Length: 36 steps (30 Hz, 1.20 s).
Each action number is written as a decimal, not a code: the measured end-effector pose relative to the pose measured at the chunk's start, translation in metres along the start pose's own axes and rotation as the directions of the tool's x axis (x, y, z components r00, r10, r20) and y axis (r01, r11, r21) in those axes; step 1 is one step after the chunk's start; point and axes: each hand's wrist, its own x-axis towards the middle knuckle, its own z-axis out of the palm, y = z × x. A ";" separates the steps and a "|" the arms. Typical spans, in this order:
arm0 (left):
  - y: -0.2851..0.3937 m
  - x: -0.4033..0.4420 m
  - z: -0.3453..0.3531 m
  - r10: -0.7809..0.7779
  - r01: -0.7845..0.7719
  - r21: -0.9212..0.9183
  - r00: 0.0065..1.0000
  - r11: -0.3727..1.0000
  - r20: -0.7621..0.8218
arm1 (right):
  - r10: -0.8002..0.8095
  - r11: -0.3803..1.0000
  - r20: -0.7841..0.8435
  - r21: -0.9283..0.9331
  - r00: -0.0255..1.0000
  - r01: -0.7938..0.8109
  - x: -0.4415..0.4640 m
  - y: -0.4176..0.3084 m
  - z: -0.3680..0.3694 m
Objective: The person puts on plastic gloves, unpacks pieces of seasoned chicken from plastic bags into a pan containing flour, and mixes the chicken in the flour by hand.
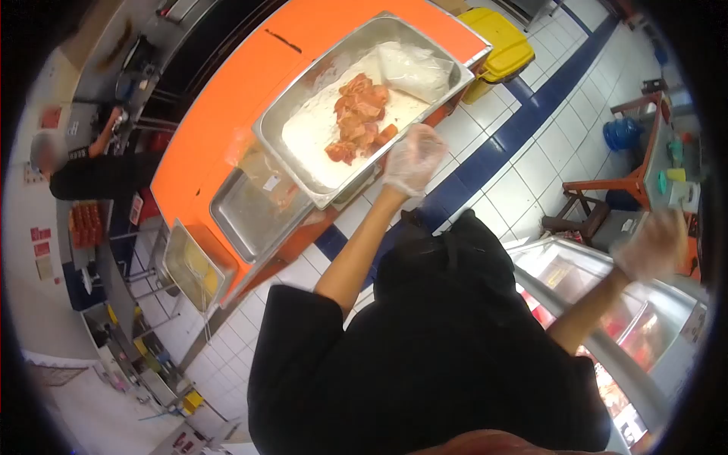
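Note:
My left hand, in a clear plastic glove, is at the near right edge of a deep steel pan; its fingers look curled, and what they hold, if anything, is hidden. Inside the pan, reddish raw meat pieces lie on white flour, with a clear bag of white powder at the far right end. Out to the right, away from the pan, my right hand, also gloved, is raised and smeared by motion over the glass display case.
The pan stands on an orange counter, beside a shallow steel tray. A smaller container hangs at the counter's near end. Another person stands at far left. A yellow bin and a glass display case are at right.

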 end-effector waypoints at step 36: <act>-0.106 0.079 -0.102 -0.598 0.596 -0.146 0.693 0.789 -0.403 | 0.304 0.737 0.913 -0.407 -0.273 -0.540 -0.178 0.225 0.516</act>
